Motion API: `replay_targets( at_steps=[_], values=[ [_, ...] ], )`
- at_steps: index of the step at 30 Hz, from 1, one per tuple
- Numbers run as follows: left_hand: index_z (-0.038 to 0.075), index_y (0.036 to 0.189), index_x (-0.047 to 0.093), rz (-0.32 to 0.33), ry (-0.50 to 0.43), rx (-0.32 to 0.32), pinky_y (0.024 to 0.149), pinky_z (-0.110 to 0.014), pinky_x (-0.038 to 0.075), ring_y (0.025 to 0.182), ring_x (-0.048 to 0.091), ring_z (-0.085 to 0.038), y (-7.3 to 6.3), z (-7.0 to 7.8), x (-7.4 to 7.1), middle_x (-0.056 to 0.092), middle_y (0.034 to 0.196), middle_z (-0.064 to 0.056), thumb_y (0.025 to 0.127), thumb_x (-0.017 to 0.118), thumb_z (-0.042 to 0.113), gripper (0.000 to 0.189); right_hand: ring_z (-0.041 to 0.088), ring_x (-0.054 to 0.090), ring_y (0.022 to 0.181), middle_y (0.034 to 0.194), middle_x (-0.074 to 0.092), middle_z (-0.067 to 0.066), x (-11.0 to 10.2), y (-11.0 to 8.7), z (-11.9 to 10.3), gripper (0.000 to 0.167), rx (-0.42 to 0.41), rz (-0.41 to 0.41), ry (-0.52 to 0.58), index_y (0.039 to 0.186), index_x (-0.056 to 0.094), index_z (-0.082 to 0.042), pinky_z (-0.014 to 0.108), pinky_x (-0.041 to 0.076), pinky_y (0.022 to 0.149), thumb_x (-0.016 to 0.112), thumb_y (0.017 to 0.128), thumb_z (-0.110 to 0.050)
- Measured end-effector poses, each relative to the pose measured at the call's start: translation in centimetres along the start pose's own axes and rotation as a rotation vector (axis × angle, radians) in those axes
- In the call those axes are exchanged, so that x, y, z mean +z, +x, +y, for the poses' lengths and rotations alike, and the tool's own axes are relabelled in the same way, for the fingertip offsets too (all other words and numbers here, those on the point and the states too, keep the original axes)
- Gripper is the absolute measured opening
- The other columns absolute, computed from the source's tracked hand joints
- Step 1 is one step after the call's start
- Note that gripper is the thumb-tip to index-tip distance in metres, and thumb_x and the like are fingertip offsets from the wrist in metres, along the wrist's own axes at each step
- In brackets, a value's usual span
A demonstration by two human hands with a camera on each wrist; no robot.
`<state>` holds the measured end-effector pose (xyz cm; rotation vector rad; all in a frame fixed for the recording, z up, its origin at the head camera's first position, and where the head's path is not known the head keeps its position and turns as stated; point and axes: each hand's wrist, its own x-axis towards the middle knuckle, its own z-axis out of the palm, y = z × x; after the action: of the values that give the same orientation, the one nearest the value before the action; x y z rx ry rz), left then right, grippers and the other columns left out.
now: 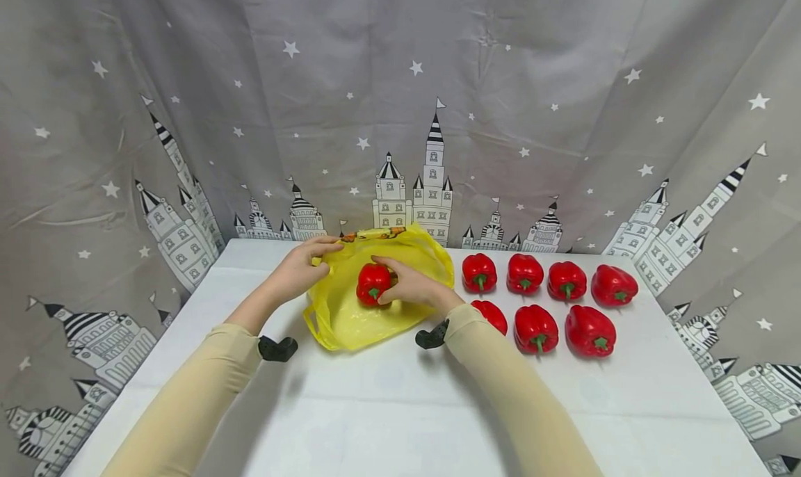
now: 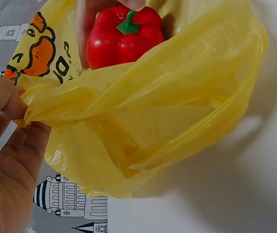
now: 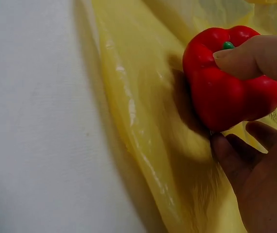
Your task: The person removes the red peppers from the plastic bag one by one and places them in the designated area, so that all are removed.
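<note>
A yellow plastic bag (image 1: 350,331) with a printed cartoon lies spread on the white table. My left hand (image 1: 304,267) pinches the bag's edge at its left side; the left wrist view shows the gathered plastic between thumb and fingers. In my right hand (image 1: 409,282) is a red bell pepper (image 1: 373,282) with a green stem, gripped with the thumb over its top and fingers around its side. The pepper is at the bag's mouth, over the yellow plastic, and the bag's near fold covers its lower part in the left wrist view.
Several more red bell peppers (image 1: 536,329) stand in two rows on the right of the table (image 1: 388,421), one partly hidden by the right sleeve. Behind the table hangs a grey curtain (image 1: 500,60) printed with castles and stars. Each wrist carries a black camera mount (image 1: 278,349).
</note>
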<state>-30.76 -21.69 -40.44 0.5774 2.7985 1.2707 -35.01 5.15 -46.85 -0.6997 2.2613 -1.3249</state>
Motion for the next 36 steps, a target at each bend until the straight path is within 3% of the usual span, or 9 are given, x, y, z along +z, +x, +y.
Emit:
replay_targets(
  at_steps=[10,17,22,36],
  values=[
    [0.001,0.143,0.058,-0.001,-0.006,-0.013,0.114,-0.056,0.035,0.148,0.031,-0.036,-0.16,0.14,-0.01,0.042,0.157,-0.013,0.094,0.051,0.001,0.05,0.025,0.041,0.139,0.16,0.037,0.004,-0.07,0.17,-0.06,0.093,0.028,-0.014,0.052,0.161,0.032,-0.031,0.046,0.031,0.117,0.079,0.082,-0.012],
    [0.001,0.143,0.058,-0.006,-0.01,-0.018,0.113,-0.056,0.036,0.148,0.031,-0.037,-0.11,0.05,0.11,0.042,0.157,-0.012,0.093,0.052,0.0,0.05,0.027,0.041,0.138,0.158,0.038,0.006,0.04,0.21,0.27,0.094,0.024,-0.004,0.039,0.162,0.03,-0.023,0.048,0.031,0.116,0.079,0.083,-0.015],
    [0.002,0.143,0.058,-0.008,-0.01,-0.023,0.113,-0.055,0.037,0.148,0.031,-0.036,-0.15,0.1,0.08,0.042,0.157,-0.011,0.093,0.051,0.002,0.051,0.027,0.042,0.137,0.157,0.04,0.006,0.22,0.13,0.41,0.089,0.034,0.016,0.041,0.161,0.034,-0.026,0.049,0.033,0.115,0.078,0.084,-0.017],
    [0.002,0.143,0.059,0.0,0.001,-0.016,0.113,-0.056,0.037,0.148,0.031,-0.036,-0.18,0.09,-0.05,0.042,0.156,-0.011,0.093,0.052,0.002,0.051,0.029,0.045,0.135,0.154,0.042,0.007,0.29,0.0,0.21,0.084,0.002,0.008,0.107,0.159,0.037,-0.023,0.048,0.036,0.113,0.078,0.086,-0.017]
  ],
)
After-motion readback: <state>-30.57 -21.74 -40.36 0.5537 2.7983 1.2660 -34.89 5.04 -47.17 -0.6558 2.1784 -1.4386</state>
